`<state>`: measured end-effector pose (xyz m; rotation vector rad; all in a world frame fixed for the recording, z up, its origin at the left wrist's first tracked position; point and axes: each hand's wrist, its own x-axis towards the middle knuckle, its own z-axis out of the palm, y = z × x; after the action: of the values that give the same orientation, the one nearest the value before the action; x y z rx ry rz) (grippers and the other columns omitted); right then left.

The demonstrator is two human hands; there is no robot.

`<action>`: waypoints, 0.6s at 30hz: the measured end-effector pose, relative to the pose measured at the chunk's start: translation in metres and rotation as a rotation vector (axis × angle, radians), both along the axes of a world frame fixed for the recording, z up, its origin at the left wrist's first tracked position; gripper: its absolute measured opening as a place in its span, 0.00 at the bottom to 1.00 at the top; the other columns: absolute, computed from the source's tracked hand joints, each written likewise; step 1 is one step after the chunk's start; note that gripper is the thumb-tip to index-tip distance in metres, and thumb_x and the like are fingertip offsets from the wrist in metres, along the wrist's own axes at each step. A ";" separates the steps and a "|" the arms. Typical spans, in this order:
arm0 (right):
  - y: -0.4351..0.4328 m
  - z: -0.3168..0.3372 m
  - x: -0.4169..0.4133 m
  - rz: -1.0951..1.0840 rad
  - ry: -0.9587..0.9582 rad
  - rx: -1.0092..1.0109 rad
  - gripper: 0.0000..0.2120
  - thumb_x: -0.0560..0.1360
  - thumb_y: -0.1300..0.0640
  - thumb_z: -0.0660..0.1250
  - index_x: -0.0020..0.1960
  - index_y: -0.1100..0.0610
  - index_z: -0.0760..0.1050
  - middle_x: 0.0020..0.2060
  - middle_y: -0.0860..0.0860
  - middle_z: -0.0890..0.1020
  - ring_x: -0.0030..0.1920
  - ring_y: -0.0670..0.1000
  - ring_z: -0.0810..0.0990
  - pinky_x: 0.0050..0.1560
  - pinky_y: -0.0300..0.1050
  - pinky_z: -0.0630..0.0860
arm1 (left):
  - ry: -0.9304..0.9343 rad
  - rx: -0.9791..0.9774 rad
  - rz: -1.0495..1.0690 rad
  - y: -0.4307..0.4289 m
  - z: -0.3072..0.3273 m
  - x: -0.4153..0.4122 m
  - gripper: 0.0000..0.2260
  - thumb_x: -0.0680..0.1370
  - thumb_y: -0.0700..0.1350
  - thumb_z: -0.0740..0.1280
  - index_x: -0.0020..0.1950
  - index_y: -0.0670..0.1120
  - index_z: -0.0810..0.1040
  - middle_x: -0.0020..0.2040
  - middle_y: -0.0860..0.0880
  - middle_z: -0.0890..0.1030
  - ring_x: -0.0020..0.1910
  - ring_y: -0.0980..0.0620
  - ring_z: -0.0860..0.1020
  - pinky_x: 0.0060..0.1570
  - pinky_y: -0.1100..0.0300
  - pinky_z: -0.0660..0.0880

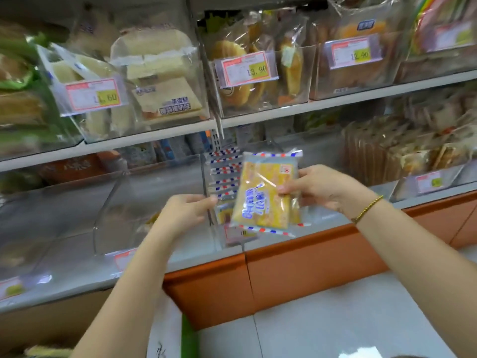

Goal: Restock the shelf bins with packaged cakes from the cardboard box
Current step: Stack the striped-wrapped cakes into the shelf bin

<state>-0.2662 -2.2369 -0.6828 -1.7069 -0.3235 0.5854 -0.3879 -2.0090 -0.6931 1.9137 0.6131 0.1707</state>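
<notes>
My right hand pinches a clear-wrapped yellow cake with a red-and-blue striped edge, held upright in front of the lower shelf. Behind it a clear shelf bin holds several like packets standing on edge. My left hand grips the front left wall of that bin. A corner of the cardboard box shows at the bottom left, below my left arm; its contents are mostly hidden.
To the left stands a clear bin with little in it. The upper shelf carries bins of sponge cakes and round cakes with price tags. An orange shelf base runs below, above a pale tiled floor.
</notes>
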 end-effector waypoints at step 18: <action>0.105 -0.019 0.177 -0.314 -0.530 -0.593 0.15 0.74 0.60 0.68 0.59 0.62 0.75 0.58 0.58 0.80 0.55 0.57 0.79 0.49 0.45 0.74 | 0.174 0.098 0.040 0.053 -0.014 0.082 0.09 0.75 0.39 0.71 0.53 0.36 0.80 0.39 0.43 0.82 0.36 0.50 0.80 0.27 0.65 0.77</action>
<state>-0.0897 -2.1316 -0.7018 -2.4263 -0.2564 -0.0303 -0.3059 -1.9564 -0.7072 2.0264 0.7721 0.0606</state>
